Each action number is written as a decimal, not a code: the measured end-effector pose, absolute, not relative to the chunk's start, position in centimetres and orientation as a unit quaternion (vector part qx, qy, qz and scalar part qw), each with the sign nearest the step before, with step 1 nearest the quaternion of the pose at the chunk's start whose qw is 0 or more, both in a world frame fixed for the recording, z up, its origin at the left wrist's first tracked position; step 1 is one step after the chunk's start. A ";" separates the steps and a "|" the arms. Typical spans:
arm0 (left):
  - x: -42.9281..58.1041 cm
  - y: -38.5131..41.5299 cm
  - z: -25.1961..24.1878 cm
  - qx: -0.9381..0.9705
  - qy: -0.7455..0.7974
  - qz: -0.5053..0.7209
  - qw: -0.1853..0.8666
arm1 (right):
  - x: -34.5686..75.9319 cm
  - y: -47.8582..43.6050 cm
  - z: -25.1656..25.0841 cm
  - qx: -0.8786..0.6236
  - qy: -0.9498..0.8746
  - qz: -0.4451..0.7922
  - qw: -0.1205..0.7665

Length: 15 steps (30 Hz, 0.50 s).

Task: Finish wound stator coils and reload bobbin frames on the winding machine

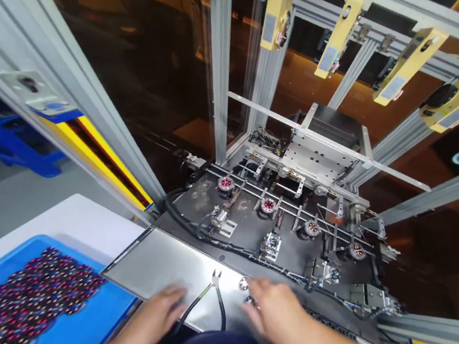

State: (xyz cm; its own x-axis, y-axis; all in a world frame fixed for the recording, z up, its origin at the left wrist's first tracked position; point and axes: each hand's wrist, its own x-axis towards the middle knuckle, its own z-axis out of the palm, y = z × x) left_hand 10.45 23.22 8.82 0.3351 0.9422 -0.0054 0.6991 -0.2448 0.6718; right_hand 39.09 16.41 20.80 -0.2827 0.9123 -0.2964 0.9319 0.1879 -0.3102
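My left hand (163, 305) rests on a steel plate (152, 265) with its fingers curled at the left handle of a pair of black-handled cutters (211, 295); whether it grips the handle is unclear. My right hand (276, 312) reaches left across the plate, fingers bent over a small round wound part (243, 283) and another small part (249, 300) under the fingertips. The cutters lie between my hands, tip pointing away from me.
Behind the plate stands a machine bed (246, 228) with several round wound parts (268, 205) on a rail, cables and clamps. A blue tray (109, 310) full of similar parts sits at the lower left on a white table (80, 223). Aluminium frame posts (219, 59) surround it.
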 end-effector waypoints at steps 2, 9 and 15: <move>9.5 28.1 12.0 0.812 0.494 0.185 0.250 | 43.0 18.4 23.5 0.623 0.767 -0.154 0.015; 16.9 48.3 18.3 0.938 0.321 0.093 0.097 | 50.1 32.0 21.1 0.599 0.797 -0.076 0.015; 21.9 52.4 14.8 0.959 0.279 0.015 0.042 | 49.4 35.4 15.7 0.596 0.802 -0.049 0.009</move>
